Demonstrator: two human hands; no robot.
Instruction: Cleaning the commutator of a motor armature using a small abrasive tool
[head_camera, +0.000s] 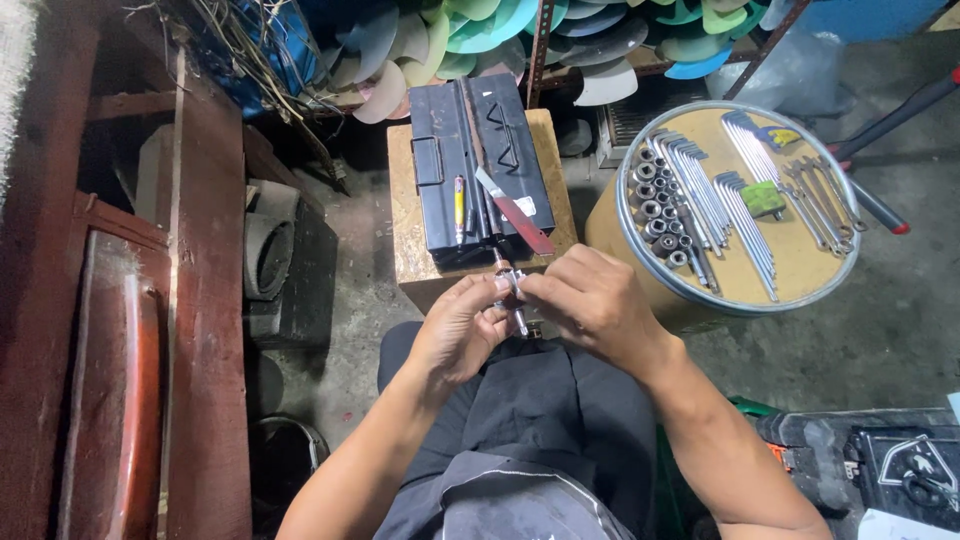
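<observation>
Both hands cover most of the small metal tool (516, 300) at centre frame, so its shape stays unclear. Left hand (462, 330) and right hand (590, 300) fingers pinch its shiny, slender shaft above the lap.

Grey concrete floor (900, 320), stained. Red-brown wooden furniture (200, 300) at frame left. Wooden block (410, 260) at centre. Coloured fan blades (480, 30), possibly plastic, along top.

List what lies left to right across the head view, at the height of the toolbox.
Dark wooden cabinet → grey pipe fitting → black metal toolbox on a wooden block → round drum lid laid with hex keys and sockets.
</observation>
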